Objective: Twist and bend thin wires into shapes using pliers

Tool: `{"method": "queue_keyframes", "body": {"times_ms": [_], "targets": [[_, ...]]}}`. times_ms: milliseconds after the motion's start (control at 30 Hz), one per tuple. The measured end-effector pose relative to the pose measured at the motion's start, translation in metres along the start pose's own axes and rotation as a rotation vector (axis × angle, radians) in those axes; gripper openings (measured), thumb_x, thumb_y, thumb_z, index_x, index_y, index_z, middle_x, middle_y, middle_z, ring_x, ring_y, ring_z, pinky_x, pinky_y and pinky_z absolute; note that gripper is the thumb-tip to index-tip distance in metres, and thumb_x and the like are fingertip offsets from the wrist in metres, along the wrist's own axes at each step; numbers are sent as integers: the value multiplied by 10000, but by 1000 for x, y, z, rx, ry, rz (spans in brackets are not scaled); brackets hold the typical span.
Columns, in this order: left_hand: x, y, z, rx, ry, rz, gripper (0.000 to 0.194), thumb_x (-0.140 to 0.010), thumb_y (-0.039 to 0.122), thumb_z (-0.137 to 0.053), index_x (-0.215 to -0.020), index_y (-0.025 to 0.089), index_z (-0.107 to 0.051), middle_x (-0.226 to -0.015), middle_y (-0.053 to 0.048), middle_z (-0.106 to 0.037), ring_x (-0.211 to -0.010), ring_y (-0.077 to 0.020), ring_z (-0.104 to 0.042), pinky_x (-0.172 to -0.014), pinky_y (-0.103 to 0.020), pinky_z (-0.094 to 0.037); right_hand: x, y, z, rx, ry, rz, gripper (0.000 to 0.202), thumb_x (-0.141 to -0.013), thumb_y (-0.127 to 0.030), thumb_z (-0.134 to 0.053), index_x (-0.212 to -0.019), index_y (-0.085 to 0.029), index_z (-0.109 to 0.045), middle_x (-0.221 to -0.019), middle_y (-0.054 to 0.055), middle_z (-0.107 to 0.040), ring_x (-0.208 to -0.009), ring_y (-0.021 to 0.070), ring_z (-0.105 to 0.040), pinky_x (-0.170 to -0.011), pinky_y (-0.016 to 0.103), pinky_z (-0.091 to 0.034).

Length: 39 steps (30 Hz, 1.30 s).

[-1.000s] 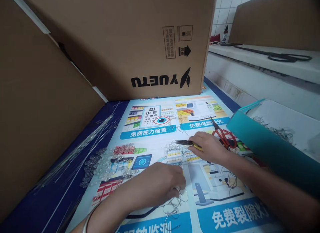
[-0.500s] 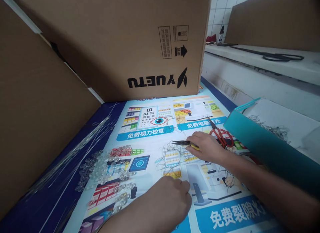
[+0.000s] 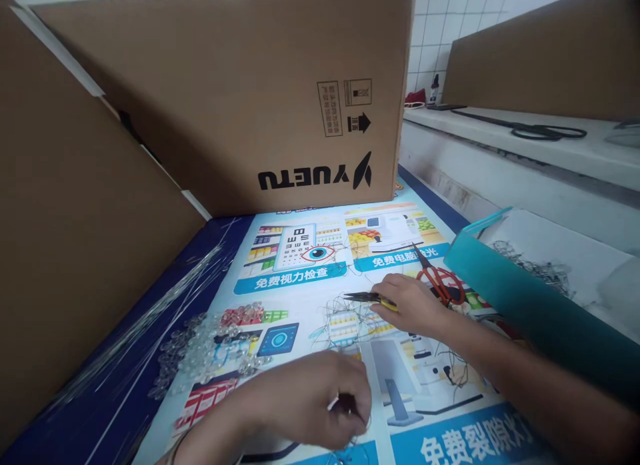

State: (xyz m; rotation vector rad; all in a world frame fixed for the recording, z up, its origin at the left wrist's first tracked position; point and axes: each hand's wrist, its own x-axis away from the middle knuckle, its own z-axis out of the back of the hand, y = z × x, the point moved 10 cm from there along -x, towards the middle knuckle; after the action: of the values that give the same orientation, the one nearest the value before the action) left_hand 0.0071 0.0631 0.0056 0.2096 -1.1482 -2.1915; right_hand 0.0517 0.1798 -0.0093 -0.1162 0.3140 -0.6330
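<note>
One right hand [image 3: 410,304] was clamped on yellow-handled black metal pliers [image 3: 367,296]. The left hand [image 3: 320,388] was curled; its grip could not be determined.

Slim-nosed dark pliers [image 3: 373,298] with yellow handles lie in the right hand [image 3: 413,305], tips pointing left at the far edge of a loose wire tangle [image 3: 342,320]. More thin wire [image 3: 346,456] curls under the left hand [image 3: 327,400].

Plier handles [image 3: 389,306] mostly hidden by right hand [image 3: 414,305], teal box [image 3: 520,304] edge-cropped.

Beads [image 3: 197,352] left of pliers [image 3: 367,296]
</note>
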Motion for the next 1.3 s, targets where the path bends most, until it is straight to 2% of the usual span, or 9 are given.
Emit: {"method": "queue_keyframes", "body": {"times_ms": [67,167,367,533,700,833,967,1133,1300], "targets": [[2,-20,3,226,17,74,134,-689,52,-545,-732,161,-611,-697,22,-590,-607,-81,-513,-556,-164,-402,0,0,0,-11,-4,-4,306,-865,-411,-471,-1042,-193,-590,-913,71,-588,-900,208,-536,-777,312,-408],[4,-44,-5,517,-9,165,151,-707,70,-530,-800,154,-614,-707,7,-617,-562,-69,-486,-498,-157,-380,0,1,0,-20,-11,-14,313,-865,-412,-470,-1055,-193,-588,-920,73,-588,-911,209,-535,-783,313,-411],[5,-52,-6,756,31,226,136,-667,46,-542,-753,145,-579,-613,33,-586,-456,-43,-439,-414,-137,-320,0,4,0,-38,-2,-26,324,-861,-417,-470,-1063,-191,-585,-933,73,-592,-914,209,-542,-776,310,-417],[4,-45,-7,739,19,183,131,-687,87,-599,-797,156,-602,-652,23,-588,-513,-61,-476,-465,-159,-365,1,5,3,-59,18,-21,314,-858,-409,-475,-1053,-190,-587,-932,72,-594,-917,207,-543,-785,310,-418],[2,-37,-14,589,-68,149,274,-732,122,-591,-984,207,-660,-705,10,-592,-558,-79,-514,-531,-190,-415,0,1,1,-59,-5,7,314,-862,-408,-471,-1054,-190,-590,-922,76,-596,-916,211,-542,-789,319,-418],[3,-43,-17,559,-91,198,210,-748,133,-562,-895,194,-699,-662,9,-576,-496,-70,-533,-491,-179,-413,0,1,1,-60,6,8,315,-856,-408,-482,-1060,-193,-589,-924,75,-600,-911,210,-545,-771,315,-421],[4,-51,-17,605,-49,245,187,-711,99,-576,-836,184,-686,-584,38,-556,-443,-50,-499,-438,-151,-379,0,0,2,-53,0,5,314,-855,-411,-484,-1055,-193,-589,-927,75,-601,-908,210,-548,-757,307,-421],[1,-60,-23,773,-20,342,189,-665,95,-583,-820,166,-667,-639,30,-599,-383,-33,-454,-363,-136,-353,0,-1,1,-47,-6,13,313,-855,-413,-486,-1051,-191,-588,-930,74,-598,-911,211,-543,-761,308,-422],[-1,-61,-15,807,40,344,170,-670,123,-607,-821,155,-679,-655,16,-613,-426,-37,-457,-402,-143,-376,0,0,1,-70,15,28,313,-853,-412,-489,-1048,-189,-589,-921,75,-601,-909,211,-543,-779,319,-424]]}}
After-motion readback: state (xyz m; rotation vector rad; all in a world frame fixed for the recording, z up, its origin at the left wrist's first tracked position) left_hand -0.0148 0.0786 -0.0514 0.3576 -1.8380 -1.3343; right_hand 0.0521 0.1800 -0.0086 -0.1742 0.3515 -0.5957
